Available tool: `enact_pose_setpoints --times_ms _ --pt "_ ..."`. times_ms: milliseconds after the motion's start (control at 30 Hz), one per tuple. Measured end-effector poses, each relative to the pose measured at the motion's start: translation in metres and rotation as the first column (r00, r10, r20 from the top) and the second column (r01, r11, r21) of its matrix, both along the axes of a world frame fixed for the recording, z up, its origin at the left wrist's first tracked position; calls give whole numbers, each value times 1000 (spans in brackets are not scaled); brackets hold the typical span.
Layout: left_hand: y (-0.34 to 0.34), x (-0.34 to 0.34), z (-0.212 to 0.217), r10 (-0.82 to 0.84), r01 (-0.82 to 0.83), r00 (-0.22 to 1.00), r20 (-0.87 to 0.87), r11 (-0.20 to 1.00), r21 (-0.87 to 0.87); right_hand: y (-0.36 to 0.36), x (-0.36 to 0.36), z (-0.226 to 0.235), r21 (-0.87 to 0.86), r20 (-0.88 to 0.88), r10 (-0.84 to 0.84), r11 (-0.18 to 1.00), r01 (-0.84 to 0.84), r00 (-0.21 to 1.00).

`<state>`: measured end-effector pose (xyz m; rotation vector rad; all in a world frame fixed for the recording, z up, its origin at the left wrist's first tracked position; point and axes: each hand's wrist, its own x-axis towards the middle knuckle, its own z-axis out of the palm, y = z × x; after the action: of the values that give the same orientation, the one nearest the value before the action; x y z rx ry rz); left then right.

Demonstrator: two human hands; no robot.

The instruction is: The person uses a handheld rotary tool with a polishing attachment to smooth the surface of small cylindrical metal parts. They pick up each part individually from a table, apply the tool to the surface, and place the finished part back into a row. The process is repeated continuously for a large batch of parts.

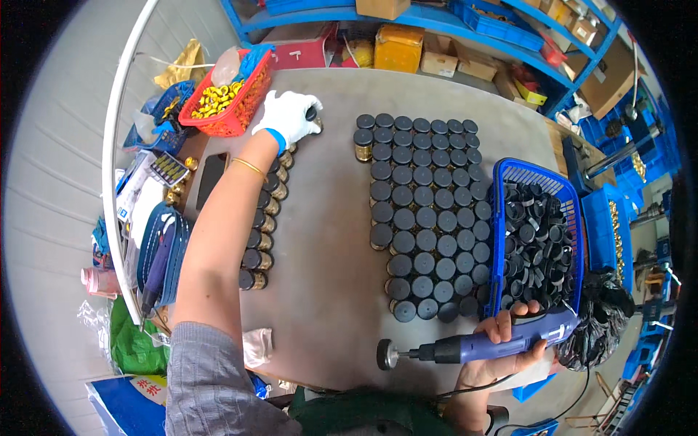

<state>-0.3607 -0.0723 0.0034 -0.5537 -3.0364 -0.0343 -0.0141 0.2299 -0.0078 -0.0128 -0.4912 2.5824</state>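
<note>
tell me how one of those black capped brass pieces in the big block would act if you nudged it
A black-capped piece looks short and broad, standing on a flat end, so it would probably slide on the grey table rather than tip. The brass under the cap suggests it is heavy for its size. Packed among neighbours, it would likely shove them too.

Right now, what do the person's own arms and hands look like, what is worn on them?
The left hand wears a white glove with a blue cuff band. A thin gold bracelet circles that wrist, and a grey sleeve is pushed up past the elbow. The right hand is bare, no glove or bracelet visible.
</note>
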Motion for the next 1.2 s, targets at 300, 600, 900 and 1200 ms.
enact_pose_setpoints --times_ms 300,600,900,1200 --pt "10 15 -26 -186 174 912 -365 983 -67 5 -3 -4 -12 13 23 1000 -23 1000" --pt "51 68 -39 -35 27 999 15 934 357 2 10 7 37 8 -8 999 8 1000" --pt "30 284 -23 -768 -937 280 576 -87 340 19 19 11 31 -19 -122 992 123 992" --pt "86 350 -4 -404 115 736 543 865 488 25 38 1 9 -86 5 1000 -5 996"
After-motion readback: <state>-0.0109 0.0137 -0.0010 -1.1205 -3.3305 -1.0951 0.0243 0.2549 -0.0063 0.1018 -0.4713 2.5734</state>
